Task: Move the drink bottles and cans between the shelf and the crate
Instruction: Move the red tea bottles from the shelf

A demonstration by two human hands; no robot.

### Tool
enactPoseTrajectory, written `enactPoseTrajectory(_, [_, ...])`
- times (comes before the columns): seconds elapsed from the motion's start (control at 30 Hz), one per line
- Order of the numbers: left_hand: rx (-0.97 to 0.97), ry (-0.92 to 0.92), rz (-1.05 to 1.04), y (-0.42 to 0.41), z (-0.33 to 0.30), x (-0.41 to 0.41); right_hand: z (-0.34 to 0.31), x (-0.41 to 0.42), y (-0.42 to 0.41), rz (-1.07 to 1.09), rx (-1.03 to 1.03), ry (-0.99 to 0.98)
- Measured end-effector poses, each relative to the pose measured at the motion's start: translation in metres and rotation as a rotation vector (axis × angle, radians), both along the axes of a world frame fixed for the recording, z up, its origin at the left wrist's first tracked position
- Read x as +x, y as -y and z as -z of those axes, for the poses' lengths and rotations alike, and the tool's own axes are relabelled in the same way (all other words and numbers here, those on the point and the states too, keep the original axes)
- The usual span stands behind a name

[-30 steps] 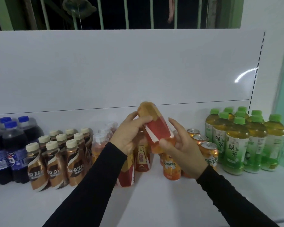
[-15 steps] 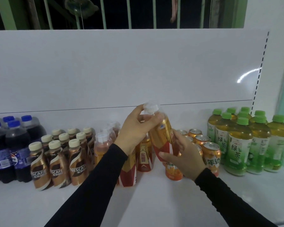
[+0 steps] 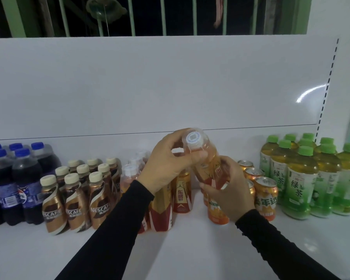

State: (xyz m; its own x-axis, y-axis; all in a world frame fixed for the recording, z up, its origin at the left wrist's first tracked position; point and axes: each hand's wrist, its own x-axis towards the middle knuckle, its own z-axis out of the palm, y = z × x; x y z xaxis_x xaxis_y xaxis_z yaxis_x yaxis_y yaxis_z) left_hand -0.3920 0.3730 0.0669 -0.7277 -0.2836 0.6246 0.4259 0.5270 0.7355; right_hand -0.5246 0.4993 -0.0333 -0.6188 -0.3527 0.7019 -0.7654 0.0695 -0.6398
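A gold-and-red energy drink bottle (image 3: 205,164) with a clear cap is held above the white shelf (image 3: 190,243), tilted with its cap toward me. My left hand (image 3: 166,164) grips its neck and cap end. My right hand (image 3: 228,190) holds its lower body from the right. Behind and below stand more gold-and-red bottles (image 3: 182,195) in the shelf's middle, partly hidden by my arms. No crate is in view.
Dark cola bottles (image 3: 14,178) with blue caps stand at the far left, then Nescafe coffee bottles (image 3: 75,199). Orange cans (image 3: 266,197) sit right of my hands, green tea bottles (image 3: 303,184) at the far right. A white back panel (image 3: 170,83) rises behind.
The bottle went from bottom-up to cap-up, then tilted its cap toward me. Both hands kept hold of it and dropped slightly toward the shelf.
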Motion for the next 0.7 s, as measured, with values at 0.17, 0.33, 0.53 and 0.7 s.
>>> enactPoseTrajectory(0.17, [-0.129, 0.007, -0.265, 0.001, -0.024, -0.001, -0.001, 0.002, 0.005, 0.104, -0.032, -0.041])
enactPoseTrajectory(0.33, [-0.201, 0.041, -0.363, 0.003, -0.053, -0.008, -0.011, 0.004, 0.018, 0.191, -0.066, -0.127])
enactPoseTrajectory(0.53, [-0.089, 0.135, -0.307, 0.032, -0.106, -0.026, -0.043, -0.003, 0.029, -0.002, 0.142, -0.06])
enactPoseTrajectory(0.7, [-0.134, 0.112, -0.349, 0.056, -0.141, -0.021, -0.048, -0.029, 0.027, -0.041, 0.503, -0.045])
